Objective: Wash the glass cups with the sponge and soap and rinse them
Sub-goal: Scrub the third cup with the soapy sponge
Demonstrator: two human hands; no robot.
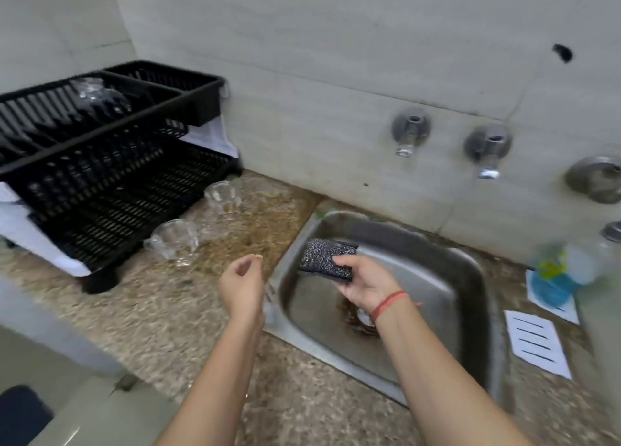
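My right hand [366, 284] grips a dark speckled sponge [324, 256] over the left part of the steel sink [467, 277]. My left hand [241, 282] hovers over the counter beside the sink's left rim, fingers loosely curled, holding nothing. Two glass cups lie on the granite counter to its left: one near the rack's front [174, 241], one further back [222, 195]. Another glass [100, 94] sits upturned in the top tier of the black dish rack [100, 163]. A blurred soap bottle [571, 260] stands at the right of the sink.
Two taps [408, 136] [489, 153] jut from the tiled wall above the sink, with a round valve [598, 178] further right. A white slotted soap dish [537, 341] and a blue item [551, 291] lie right of the sink. The counter's front edge runs lower left.
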